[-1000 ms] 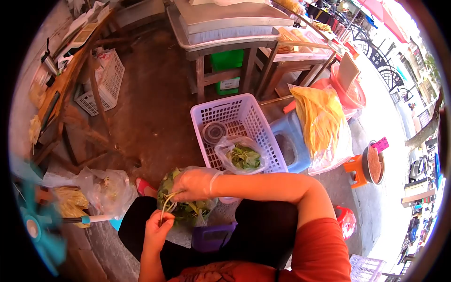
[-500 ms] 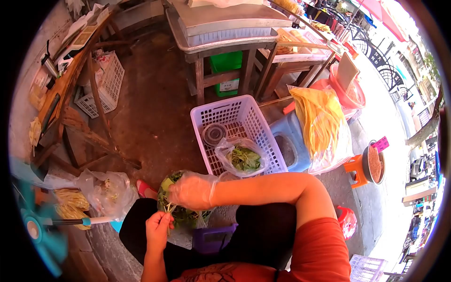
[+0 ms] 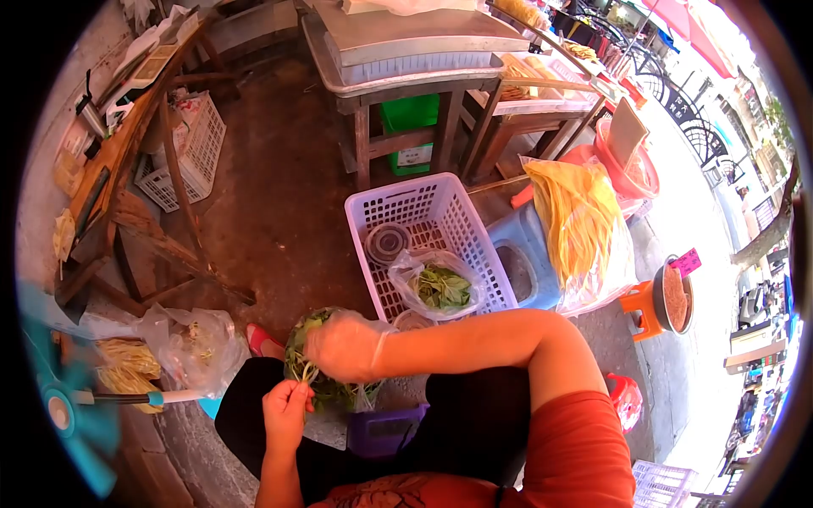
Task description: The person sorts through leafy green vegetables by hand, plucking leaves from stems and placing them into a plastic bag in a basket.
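Between my knees is a bunch of leafy greens, its stems pointing down toward me. My left hand is bare and pinches the stems at their lower end. In a clear plastic glove, my right hand curls against the leaves just above, its fingers closed on the greens and partly hidden. More greens show beneath my right wrist. Ahead stands a lilac plastic basket, holding a clear bag of picked leaves and a round clear container.
At left are a plastic bag, yellow strips and a teal fan. A blue stool carries a bag of yellow sheets. Behind the basket is a metal-topped table; a purple box lies between my legs.
My right hand shifts slightly and turns at the leaves; a pale green leaf by its fingers no longer shows. My left hand keeps its hold on the stems.
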### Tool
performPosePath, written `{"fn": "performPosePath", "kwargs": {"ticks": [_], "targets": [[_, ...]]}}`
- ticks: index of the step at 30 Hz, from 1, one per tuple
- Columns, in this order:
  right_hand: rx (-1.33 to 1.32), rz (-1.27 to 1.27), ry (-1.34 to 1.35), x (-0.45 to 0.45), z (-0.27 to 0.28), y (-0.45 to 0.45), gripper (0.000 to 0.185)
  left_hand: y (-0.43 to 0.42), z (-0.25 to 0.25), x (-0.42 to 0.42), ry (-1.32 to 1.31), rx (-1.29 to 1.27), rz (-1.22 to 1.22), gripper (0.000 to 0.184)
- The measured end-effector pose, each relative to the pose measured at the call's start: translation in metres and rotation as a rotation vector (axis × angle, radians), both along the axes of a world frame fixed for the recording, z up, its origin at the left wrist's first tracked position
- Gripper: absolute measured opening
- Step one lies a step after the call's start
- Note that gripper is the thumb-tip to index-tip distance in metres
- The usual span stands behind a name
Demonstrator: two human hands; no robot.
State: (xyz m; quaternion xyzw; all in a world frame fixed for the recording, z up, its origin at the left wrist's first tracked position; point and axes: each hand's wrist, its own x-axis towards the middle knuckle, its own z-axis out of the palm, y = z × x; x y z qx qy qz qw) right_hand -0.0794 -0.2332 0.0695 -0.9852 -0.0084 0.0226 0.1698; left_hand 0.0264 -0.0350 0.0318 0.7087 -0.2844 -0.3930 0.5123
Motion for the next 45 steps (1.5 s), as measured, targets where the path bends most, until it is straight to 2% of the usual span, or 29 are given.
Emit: {"fn": "performPosePath", "kwargs": {"ticks": [1,4,5,8,10,11,15,18,24,26,29,32,34,36,37,38,40,45], "targets": [[-0.019,-0.035,0.029,0.001,-0.004,-0.004,0.02,0.002,0.002,0.0,0.021,0.009,0.013,0.022],[0.38,-0.316,-0.039,0.0,-0.025,-0.023,0.022,0.01,0.004,0.0,0.122,-0.026,0.104,0.02],[0.684,-0.449,-0.003,-0.004,-0.028,-0.023,0.025,0.012,0.001,0.0,0.183,-0.084,0.169,0.019],[1.07,-0.374,-0.069,0.008,-0.076,-0.027,0.024,0.02,-0.009,0.008,0.332,-0.22,0.258,0.009],[1.367,-0.498,0.001,0.001,-0.055,-0.029,0.023,0.013,-0.004,0.01,0.38,-0.28,0.326,0.017],[1.516,-0.555,0.038,0.001,-0.047,-0.029,0.022,0.013,-0.002,0.012,0.379,-0.267,0.323,0.031],[1.532,-0.525,0.0,0.005,-0.075,-0.036,0.02,0.008,0.002,0.011,0.59,-0.291,0.285,0.038],[1.524,-0.521,0.002,0.004,-0.081,-0.037,0.018,0.012,-0.006,0.016,0.716,-0.24,0.262,0.024],[1.554,-0.593,-0.054,0.0,-0.079,-0.032,0.017,0.008,-0.008,0.015,0.828,-0.348,0.334,0.005],[1.565,-0.575,-0.101,-0.001,-0.078,-0.03,0.017,0.004,-0.004,0.014,0.866,-0.373,0.375,0.007],[1.836,-0.41,-0.051,-0.008,-0.067,-0.035,0.023,0.0,-0.005,0.017,0.836,-0.351,0.307,0.013],[1.826,-0.397,-0.068,-0.009,-0.061,-0.041,0.025,-0.006,-0.011,0.02,0.821,-0.297,0.262,0.027],[1.777,-0.472,-0.189,-0.014,-0.037,-0.043,0.025,-0.011,-0.02,0.025,0.927,-0.375,0.22,0.03],[1.841,-0.59,-0.198,-0.015,-0.041,-0.052,0.024,-0.018,-0.022,0.023,0.872,-0.356,0.355,0.028],[1.88,-0.702,-0.231,-0.014,-0.034,-0.053,0.022,-0.017,-0.032,0.026,0.879,-0.412,0.34,0.03],[1.909,-0.823,-0.269,-0.015,-0.028,-0.053,0.02,-0.018,-0.033,0.025,0.847,-0.373,0.374,0.028],[2.015,-0.871,-0.307,-0.019,-0.035,-0.059,0.02,-0.019,-0.039,0.024,0.805,-0.264,0.383,0.026],[2.057,-0.884,-0.358,-0.018,-0.045,-0.06,0.018,-0.026,-0.094,0.019,0.78,0.056,0.011,0.022]]}}
